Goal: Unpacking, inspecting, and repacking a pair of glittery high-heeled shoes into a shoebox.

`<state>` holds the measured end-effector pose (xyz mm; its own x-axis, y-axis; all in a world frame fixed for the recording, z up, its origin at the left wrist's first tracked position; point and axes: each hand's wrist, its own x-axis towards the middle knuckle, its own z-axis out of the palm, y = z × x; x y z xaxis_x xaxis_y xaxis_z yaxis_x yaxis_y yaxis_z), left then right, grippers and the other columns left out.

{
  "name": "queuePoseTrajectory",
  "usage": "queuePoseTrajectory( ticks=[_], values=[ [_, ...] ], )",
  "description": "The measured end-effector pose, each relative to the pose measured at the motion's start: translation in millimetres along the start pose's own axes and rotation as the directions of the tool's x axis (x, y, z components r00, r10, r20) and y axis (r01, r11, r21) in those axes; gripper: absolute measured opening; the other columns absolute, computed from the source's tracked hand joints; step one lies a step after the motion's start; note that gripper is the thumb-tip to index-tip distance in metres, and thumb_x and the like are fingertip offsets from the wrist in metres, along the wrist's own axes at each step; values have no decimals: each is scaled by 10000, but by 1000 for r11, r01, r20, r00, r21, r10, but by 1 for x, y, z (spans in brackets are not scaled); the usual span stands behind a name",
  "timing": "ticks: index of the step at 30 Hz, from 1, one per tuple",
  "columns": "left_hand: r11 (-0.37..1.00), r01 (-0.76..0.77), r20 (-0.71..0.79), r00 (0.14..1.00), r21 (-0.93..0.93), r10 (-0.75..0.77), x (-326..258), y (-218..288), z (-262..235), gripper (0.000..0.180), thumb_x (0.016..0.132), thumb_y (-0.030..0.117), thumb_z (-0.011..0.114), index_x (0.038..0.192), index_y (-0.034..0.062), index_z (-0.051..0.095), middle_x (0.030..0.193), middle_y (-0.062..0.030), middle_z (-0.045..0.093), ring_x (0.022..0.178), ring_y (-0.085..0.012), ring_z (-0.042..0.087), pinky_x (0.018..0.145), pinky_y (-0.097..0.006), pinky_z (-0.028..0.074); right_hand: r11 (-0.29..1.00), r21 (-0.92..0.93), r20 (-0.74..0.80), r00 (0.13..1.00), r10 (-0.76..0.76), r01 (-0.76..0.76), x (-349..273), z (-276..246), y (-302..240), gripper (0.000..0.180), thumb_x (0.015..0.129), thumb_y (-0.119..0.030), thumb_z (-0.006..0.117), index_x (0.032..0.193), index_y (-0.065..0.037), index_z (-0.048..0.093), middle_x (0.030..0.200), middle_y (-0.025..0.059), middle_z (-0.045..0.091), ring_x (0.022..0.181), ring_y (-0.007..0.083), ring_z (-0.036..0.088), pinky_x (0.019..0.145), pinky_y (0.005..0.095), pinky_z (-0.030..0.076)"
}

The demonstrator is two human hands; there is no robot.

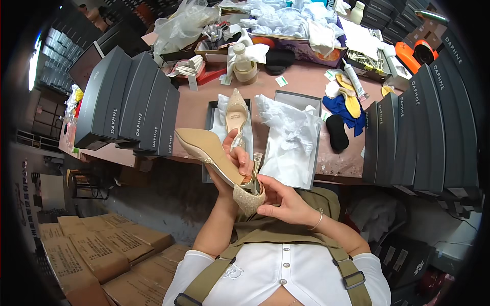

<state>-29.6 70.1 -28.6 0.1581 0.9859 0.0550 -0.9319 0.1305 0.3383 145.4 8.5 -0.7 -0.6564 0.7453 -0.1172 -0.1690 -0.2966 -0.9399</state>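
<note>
A cluttered packing room: a pinkish counter (pixel 306 84) carries rows of upright grey boxes (pixel 130 104) at left and more grey boxes (pixel 426 135) at right, with white tissue (pixel 286 20), a tape roll (pixel 246 73) and loose insoles (pixel 349 97) toward the back; brown cartons (pixel 97 245) are stacked on the floor at lower left. At the counter's near edge lie an open box (pixel 292 140) lined with white paper and, just left of it, its partner tray holding a second shoe (pixel 236 115), toe pointing away. The person holds a gold pointed shoe (pixel 214 153) above the lap, sole upward, toe to the left. The left hand (pixel 237 158) is clamped on the shoe's waist, thumb over the sole; the right hand (pixel 280 201) is closed about the glittery heel counter, fingers (pixel 265 211) curled beneath it and the slim heel (pixel 256 168) rising between the two hands. The step in hand appears to be inspection or finishing of the heel end before boxing. Judged from this, the next move calls for a steady left-hand grip while the right turns or works the heel, keeping the delicate heel clear of the counter edge; the paper-lined box stands ready just ahead.
</note>
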Motion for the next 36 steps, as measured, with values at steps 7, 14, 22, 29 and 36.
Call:
queuePoseTrajectory(
  ticks=[7,14,22,29,36],
  values=[
    [913,131,-314,949,386,-4,-23,12,33,856,889,687,328,1375,-18,333,1171,-161,553,1042,-260,560,890,-390,468,720,-647,-227,838,-495,250,-1,-3,-6,689,738,-153,786,1333,-38,458,1132,123,538,976,242,563,826,319,479],
    [922,7,-339,931,386,134,-29,-5,23,514,952,528,415,1035,36,538,937,-85,581,818,-188,571,706,-326,502,622,-725,-205,770,-604,295,0,4,-3,690,675,-178,826,1268,-24,509,1092,140,507,960,265,535,830,323,460],
    [893,-29,-361,908,449,211,-25,-13,38,357,971,396,464,1048,48,490,897,-103,585,729,-211,611,631,-335,548,630,-776,-453,723,-522,-32,-26,-79,-6,395,811,-162,685,1146,6,560,1082,193,563,1012,347,553,881,387,451],
    [887,39,-248,965,460,87,5,-28,34,417,946,433,498,1100,48,450,846,-105,582,700,-189,617,612,-321,547,203,-838,-511,600,-615,-507,-31,-241,72,399,747,-187,730,1045,4,547,1137,209,517,1066,380,509,914,437,416],
    [736,-163,-64,961,657,269,3,-15,45,435,913,358,593,1147,33,425,858,-113,605,685,-188,640,647,-305,553,838,-543,-719,481,-502,62,-21,-143,11,300,729,-51,588,1022,6,561,997,179,544,931,299,535,861,355,434]
  ],
)
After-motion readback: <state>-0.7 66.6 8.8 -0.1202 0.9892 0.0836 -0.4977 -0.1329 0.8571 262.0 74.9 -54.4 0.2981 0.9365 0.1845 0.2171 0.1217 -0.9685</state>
